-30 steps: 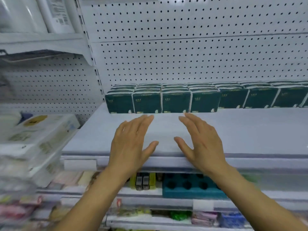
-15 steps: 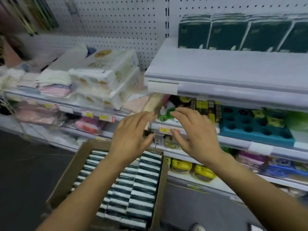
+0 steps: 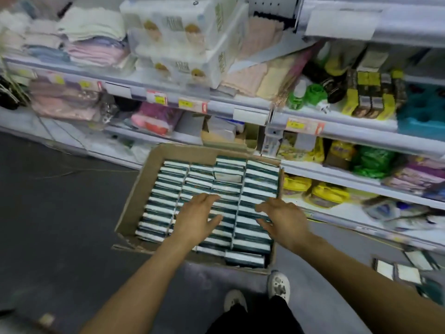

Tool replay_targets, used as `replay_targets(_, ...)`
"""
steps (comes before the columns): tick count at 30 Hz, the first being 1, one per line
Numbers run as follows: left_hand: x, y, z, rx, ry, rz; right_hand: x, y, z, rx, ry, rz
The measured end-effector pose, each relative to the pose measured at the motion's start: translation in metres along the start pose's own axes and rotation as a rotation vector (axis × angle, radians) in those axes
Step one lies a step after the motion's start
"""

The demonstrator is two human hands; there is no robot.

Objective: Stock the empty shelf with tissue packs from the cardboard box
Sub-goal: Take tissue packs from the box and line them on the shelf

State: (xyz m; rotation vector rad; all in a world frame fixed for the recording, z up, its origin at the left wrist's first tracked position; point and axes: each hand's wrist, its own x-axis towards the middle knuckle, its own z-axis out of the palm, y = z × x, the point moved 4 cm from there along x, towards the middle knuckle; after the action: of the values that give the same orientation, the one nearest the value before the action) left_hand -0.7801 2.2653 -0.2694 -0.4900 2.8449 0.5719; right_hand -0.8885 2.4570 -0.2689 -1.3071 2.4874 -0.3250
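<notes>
now both hands spread wide, left hand (image 3: pixel 197 216) and right hand (image 3: pixel 283 219) over tissue packs (image 3: pixel 255 189) — cardboard box (image 3: pixel 144 184); holding nothing

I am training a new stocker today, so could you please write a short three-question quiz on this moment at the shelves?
1. True or false: the left hand already grips a tissue pack.
2. Where does the cardboard box stand? A) on a shelf B) on the floor C) on a trolley
3. Fill in: both hands reach over the ____ in the box.

Key
1. False: left hand and right hand are both open, fingers spread above the tissue packs.
2. B, on the dark floor before the shelves.
3. Tissue packs, standing in tight rows.
</notes>
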Motion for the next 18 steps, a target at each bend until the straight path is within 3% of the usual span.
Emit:
replay_targets(6, 0.039, -0.027, 0.044, -0.088, -0.131, -0.080, 0.024, 0.027, 0.039, -0.033, -0.177, 0.129)
replay_targets(9, 0.080, -0.038, 0.055, -0.092, -0.125, -0.109, 0.055, 0.046, 0.044, -0.009, -0.129, 0.168)
replay_targets(14, 0.135, -0.040, 0.066, 0.068, 0.036, -0.098, 0.115, 0.078, 0.041, -0.076, 0.047, 0.246)
replay_targets(18, 0.154, -0.037, 0.082, 0.191, 0.042, -0.095, 0.148, 0.098, 0.041, -0.207, -0.009, 0.306)
